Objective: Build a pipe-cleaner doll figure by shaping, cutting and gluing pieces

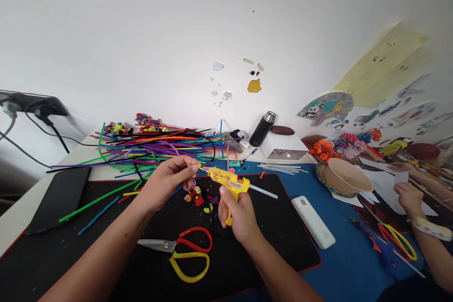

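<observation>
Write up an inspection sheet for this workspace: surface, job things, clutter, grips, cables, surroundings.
Surface: black mat over a blue covering; small scraps lie on the mat.
Job things: yellow glue gun, clear stick protruding from its rear; scissors lying nearer the wearer.
Clutter: heaped coloured pipe cleaners at the back; black bottle beside a white box.
Grips: right hand wraps the gun's handle; left hand pinches a small yellow piece at the nozzle.
Cables: cords trail from a power strip at left; the gun's own lead cannot be traced.
Surroundings: white wall with stickers; another person's hand at right.
</observation>
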